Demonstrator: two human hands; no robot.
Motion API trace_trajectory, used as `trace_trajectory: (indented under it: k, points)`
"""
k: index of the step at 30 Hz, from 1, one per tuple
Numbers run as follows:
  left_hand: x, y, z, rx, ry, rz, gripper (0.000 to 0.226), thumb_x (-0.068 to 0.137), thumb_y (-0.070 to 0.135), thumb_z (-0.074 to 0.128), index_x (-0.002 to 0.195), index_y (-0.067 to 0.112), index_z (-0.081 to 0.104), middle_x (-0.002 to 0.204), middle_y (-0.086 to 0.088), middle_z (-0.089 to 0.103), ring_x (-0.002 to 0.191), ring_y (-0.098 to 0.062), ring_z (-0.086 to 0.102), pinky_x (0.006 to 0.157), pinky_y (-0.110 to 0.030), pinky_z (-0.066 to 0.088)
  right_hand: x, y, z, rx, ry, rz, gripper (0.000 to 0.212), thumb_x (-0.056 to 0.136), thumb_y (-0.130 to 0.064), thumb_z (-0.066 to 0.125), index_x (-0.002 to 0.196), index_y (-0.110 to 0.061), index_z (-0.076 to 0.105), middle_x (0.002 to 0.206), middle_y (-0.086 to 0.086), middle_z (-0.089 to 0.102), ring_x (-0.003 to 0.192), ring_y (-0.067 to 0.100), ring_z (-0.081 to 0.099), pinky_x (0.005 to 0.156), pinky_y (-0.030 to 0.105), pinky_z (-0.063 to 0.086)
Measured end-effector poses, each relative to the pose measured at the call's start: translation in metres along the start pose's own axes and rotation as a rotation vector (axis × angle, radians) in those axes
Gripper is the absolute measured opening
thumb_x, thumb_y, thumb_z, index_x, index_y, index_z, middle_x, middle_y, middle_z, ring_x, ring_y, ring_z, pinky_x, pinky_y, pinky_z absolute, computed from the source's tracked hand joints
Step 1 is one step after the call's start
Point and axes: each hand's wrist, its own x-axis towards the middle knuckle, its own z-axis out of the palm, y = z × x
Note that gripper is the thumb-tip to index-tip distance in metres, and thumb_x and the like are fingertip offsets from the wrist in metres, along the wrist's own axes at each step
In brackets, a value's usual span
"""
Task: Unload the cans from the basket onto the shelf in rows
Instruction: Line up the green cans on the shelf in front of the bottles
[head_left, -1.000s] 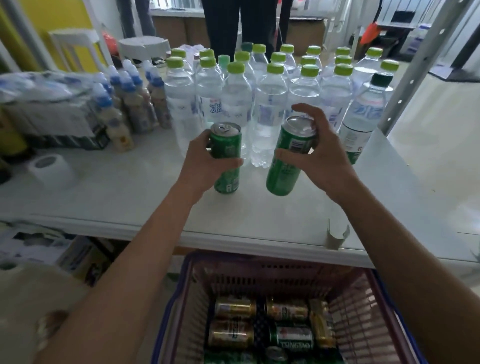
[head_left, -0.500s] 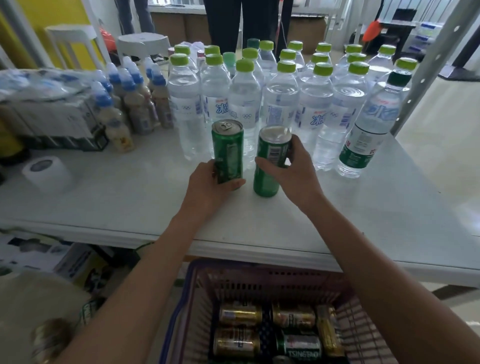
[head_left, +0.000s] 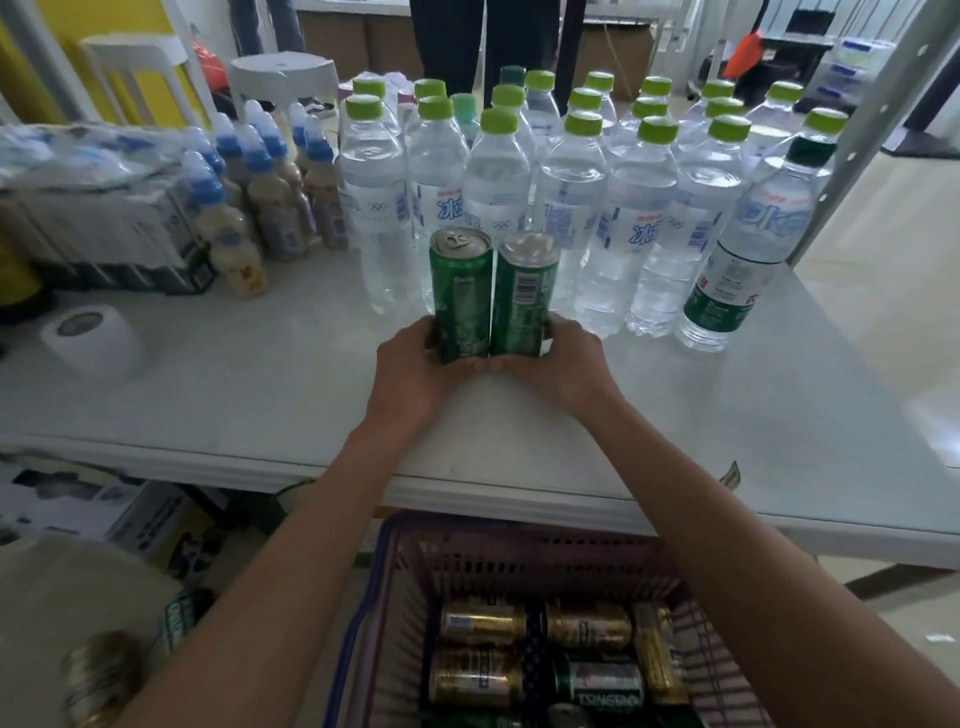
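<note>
Two tall green cans stand upright and side by side, touching, on the white shelf (head_left: 260, 395) just in front of the water bottles. My left hand (head_left: 410, 374) wraps the base of the left green can (head_left: 460, 291). My right hand (head_left: 569, 366) wraps the base of the right green can (head_left: 524, 291). Below the shelf edge sits a purple basket (head_left: 395, 597) with several gold cans (head_left: 480, 623) and a green can (head_left: 600, 683) lying inside.
Rows of clear water bottles with green caps (head_left: 571, 218) fill the back of the shelf. Small blue-capped bottles (head_left: 270, 197) and a wrapped pack (head_left: 88, 208) stand at the left, with a tape roll (head_left: 91, 338) in front. A metal upright (head_left: 878, 119) rises at right.
Both hands brought the two green cans down and together. The right can, tilted a second ago, now stands upright against the left can on the shelf, and my hands slid low on them.
</note>
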Motion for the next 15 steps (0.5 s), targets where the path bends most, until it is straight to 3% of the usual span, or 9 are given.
trace_trajectory:
  k: [2, 4, 6, 8, 10, 13, 15]
  points:
    - [-0.001, 0.0, 0.002, -0.004, 0.006, 0.002, 0.047, 0.072, 0.045, 0.086, 0.11, 0.022, 0.069, 0.081, 0.026, 0.058, 0.068, 0.018, 0.054, 0.057, 0.004, 0.04, 0.001, -0.001, 0.0, -0.022, -0.003, -0.005, 0.07, 0.058, -0.057, 0.093, 0.117, -0.023, 0.073, 0.089, -0.017, 0.063, 0.07, -0.013, 0.05, 0.049, -0.002, 0.037]
    - [-0.001, 0.001, 0.004, 0.039, 0.024, -0.009, 0.045, 0.075, 0.043, 0.084, 0.11, 0.02, 0.069, 0.088, 0.014, 0.062, 0.075, 0.007, 0.061, 0.059, -0.002, 0.042, 0.001, 0.0, -0.002, -0.079, -0.013, 0.003, 0.065, 0.06, -0.056, 0.092, 0.11, -0.018, 0.075, 0.09, -0.007, 0.071, 0.074, 0.002, 0.062, 0.055, 0.006, 0.043]
    - [-0.003, 0.003, 0.005, 0.11, 0.007, -0.039, 0.046, 0.078, 0.042, 0.082, 0.112, 0.014, 0.068, 0.101, -0.004, 0.063, 0.087, -0.016, 0.065, 0.07, -0.02, 0.051, -0.002, 0.003, -0.003, -0.151, -0.031, 0.017, 0.063, 0.064, -0.049, 0.092, 0.112, -0.012, 0.074, 0.099, 0.004, 0.074, 0.089, 0.02, 0.069, 0.071, 0.027, 0.054]
    - [-0.011, 0.005, 0.006, 0.174, -0.003, -0.08, 0.056, 0.079, 0.041, 0.081, 0.123, 0.011, 0.063, 0.109, -0.01, 0.056, 0.095, -0.023, 0.062, 0.082, -0.033, 0.054, -0.007, 0.007, -0.006, -0.126, -0.051, 0.072, 0.068, 0.066, -0.04, 0.093, 0.121, -0.008, 0.067, 0.109, 0.006, 0.072, 0.1, 0.023, 0.068, 0.081, 0.031, 0.055]
    - [-0.025, 0.007, 0.006, 0.193, 0.055, -0.099, 0.058, 0.08, 0.041, 0.08, 0.126, 0.012, 0.057, 0.109, -0.005, 0.048, 0.094, -0.02, 0.058, 0.079, -0.027, 0.05, -0.015, 0.011, -0.014, -0.074, -0.064, 0.117, 0.072, 0.069, -0.037, 0.093, 0.128, -0.009, 0.062, 0.109, 0.004, 0.069, 0.102, 0.022, 0.068, 0.08, 0.027, 0.053]
    - [-0.045, 0.018, 0.006, 0.136, 0.095, -0.063, 0.034, 0.082, 0.035, 0.078, 0.102, 0.018, 0.056, 0.09, 0.003, 0.055, 0.075, -0.007, 0.055, 0.06, -0.017, 0.039, -0.035, 0.015, -0.031, -0.094, -0.089, 0.119, 0.064, 0.073, -0.038, 0.091, 0.125, -0.013, 0.063, 0.103, 0.0, 0.069, 0.096, 0.016, 0.068, 0.067, 0.016, 0.046]
    - [-0.058, 0.032, 0.012, 0.054, 0.031, -0.048, 0.022, 0.083, 0.033, 0.077, 0.092, 0.02, 0.061, 0.079, 0.008, 0.061, 0.068, 0.0, 0.057, 0.06, -0.016, 0.041, -0.056, 0.016, -0.043, -0.092, -0.088, 0.124, 0.057, 0.074, -0.038, 0.09, 0.12, -0.016, 0.065, 0.102, 0.0, 0.071, 0.094, 0.015, 0.068, 0.068, 0.017, 0.049]
